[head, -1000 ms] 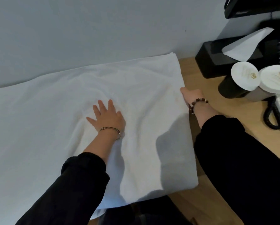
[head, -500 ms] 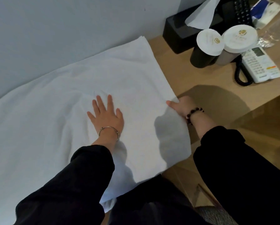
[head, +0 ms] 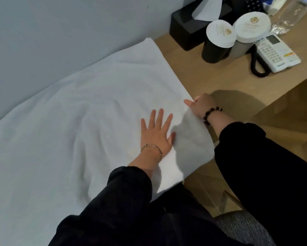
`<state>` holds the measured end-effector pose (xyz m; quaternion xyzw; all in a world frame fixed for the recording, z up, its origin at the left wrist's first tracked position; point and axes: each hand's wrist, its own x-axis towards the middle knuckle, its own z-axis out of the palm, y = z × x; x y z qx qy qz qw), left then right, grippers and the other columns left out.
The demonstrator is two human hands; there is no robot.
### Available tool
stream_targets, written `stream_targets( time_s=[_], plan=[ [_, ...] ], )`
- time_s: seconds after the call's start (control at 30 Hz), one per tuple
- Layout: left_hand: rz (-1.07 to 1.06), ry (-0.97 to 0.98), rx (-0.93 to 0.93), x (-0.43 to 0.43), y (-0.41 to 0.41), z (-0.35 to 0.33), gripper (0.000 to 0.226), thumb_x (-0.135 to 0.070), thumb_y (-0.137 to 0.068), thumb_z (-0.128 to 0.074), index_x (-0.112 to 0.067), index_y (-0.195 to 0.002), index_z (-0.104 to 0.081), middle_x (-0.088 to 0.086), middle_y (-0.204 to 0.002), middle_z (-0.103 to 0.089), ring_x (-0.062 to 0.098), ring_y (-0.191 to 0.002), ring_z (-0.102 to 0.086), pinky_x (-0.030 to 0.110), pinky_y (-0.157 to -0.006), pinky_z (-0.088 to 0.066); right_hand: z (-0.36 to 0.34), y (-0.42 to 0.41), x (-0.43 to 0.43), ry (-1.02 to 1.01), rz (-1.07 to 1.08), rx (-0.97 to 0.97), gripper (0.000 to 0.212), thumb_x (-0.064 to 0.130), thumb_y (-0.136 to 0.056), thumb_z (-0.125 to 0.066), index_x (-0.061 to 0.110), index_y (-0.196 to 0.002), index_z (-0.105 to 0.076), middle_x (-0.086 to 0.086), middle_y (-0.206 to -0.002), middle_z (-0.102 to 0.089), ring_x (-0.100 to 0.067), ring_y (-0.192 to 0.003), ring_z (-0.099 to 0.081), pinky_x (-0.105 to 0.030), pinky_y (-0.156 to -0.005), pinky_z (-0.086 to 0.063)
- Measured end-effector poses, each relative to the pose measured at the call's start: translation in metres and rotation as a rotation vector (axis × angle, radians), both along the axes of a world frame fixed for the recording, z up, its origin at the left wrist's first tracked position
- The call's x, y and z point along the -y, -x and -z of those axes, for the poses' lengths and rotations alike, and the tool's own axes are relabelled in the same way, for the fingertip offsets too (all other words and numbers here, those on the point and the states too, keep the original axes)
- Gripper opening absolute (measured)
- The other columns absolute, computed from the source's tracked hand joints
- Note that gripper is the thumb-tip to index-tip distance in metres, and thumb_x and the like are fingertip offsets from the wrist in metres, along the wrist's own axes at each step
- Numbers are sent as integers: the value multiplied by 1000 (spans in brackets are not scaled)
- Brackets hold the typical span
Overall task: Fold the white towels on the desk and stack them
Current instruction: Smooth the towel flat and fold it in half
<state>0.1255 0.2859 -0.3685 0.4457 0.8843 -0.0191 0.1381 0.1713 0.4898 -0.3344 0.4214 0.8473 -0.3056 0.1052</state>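
Head cam. Looking at one large white towel (head: 78, 121), spread over the left part of the wooden desk (head: 211, 82), far edge against the wall, near edge hanging over the front. Plain terry by the look of it, no print, soft wrinkles running out from the middle, right edge straight. Looks thicker at the far right corner. Can't tell whether single layer or already folded once.

Left hand (head: 156, 134): flat, fingers straight and spread, palm pressing down on the towel near its right edge, gripping nothing. Right hand (head: 200, 105): fingers curled, pinching that right edge with thumb on top, edge raised slightly off the desk.

Handling, as a judgement: soft, limp, fairly light but bulky. No stiffness, so likely to sag and drag if taken at a single point. Grippy pile, unlikely to slip. Best to take at corners or along an edge with both hands, carry across, then smooth with a flat palm. Not fragile. Keep the swing clear of the lidded cups (head: 220, 35), tissue box (head: 183, 31) and phone (head: 277, 52) further right on the desk.
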Motion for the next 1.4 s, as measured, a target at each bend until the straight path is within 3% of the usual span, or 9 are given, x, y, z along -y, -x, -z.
stream_targets(
  time_s=[0.17, 0.33, 0.5, 0.63, 0.8, 0.93, 1.1, 1.2, 1.4],
  plan=[
    [2, -47, -17, 0, 3, 3, 66, -56, -87, -2, -36, -148, 11, -4, -158, 10, 22, -144, 17, 50, -112, 9, 2, -51, -1, 830, 299, -115, 31, 44, -84, -65, 14, -94, -66, -5, -94, -73, -22, -85, -70, -34, -70, -56],
    [18, -57, -11, 1, 4, 3, 66, -54, -87, -6, -35, -148, 9, -6, -158, 10, 20, -144, 16, 50, -113, 7, 5, -92, 2, 1085, 187, -88, 25, 33, -76, -65, 10, -81, -75, -4, -87, -74, -17, -81, -71, -31, -69, -58],
    [12, -66, -9, 2, 3, 3, 66, -53, -86, -7, -35, -148, 8, -8, -158, 9, 19, -144, 15, 48, -113, 7, -21, -95, 1, 886, -105, 273, 12, 24, -80, -70, 17, -71, -72, 6, -65, -69, -6, -54, -61, -18, -48, -46],
    [5, -55, -11, 1, 3, 2, 67, -53, -86, -8, -35, -149, 8, -8, -158, 10, 18, -144, 15, 48, -114, 7, -31, -103, 7, 652, -329, 719, 13, 28, -86, -68, 21, -90, -58, 7, -81, -60, -11, -70, -50, -24, -61, -37],
    [-7, -40, -25, 0, 4, 0, 65, -51, -90, -13, -33, -149, 7, -7, -158, 12, 18, -145, 15, 48, -115, 6, -19, -122, 28, 289, -39, 490, 37, 46, -87, -62, 11, -99, -54, -6, -97, -56, -24, -88, -55, -30, -73, -43],
    [-2, -39, -30, 0, 4, 1, 64, -51, -91, -15, -33, -150, 6, -7, -158, 12, 18, -145, 15, 48, -114, 6, -21, -125, 47, 96, 133, 372, 21, 26, -92, -52, 8, -86, -58, -9, -83, -59, -26, -77, -57, -30, -62, -42],
    [6, -110, 14, 1, 5, -1, 62, -43, -92, -23, -28, -151, -9, -4, -159, 0, 18, -146, 9, 46, -115, 7, -23, -94, 84, -625, 167, -305, 32, 12, -89, -43, 2, -116, -57, -19, -106, -61, -35, -97, -57, -39, -77, -46],
    [30, -207, 84, 2, 10, -8, 55, -24, -94, -35, -22, -148, -27, 0, -158, -14, 19, -146, -2, 42, -116, 0, 2, -82, 96, -454, -284, 88, 55, 35, -99, -26, 18, -150, -18, -10, -157, -17, -30, -141, -21, -52, -113, -19],
    [-9, -262, -50, 40, 38, -31, 45, -11, -81, -50, -11, -126, -55, 11, -144, -42, 31, -139, -27, 47, -107, -24, 16, -43, 104, -510, -48, 178, 65, 31, -94, -35, 14, -151, -8, -11, -159, -3, -29, -145, -3, -54, -113, -9]
  ],
)
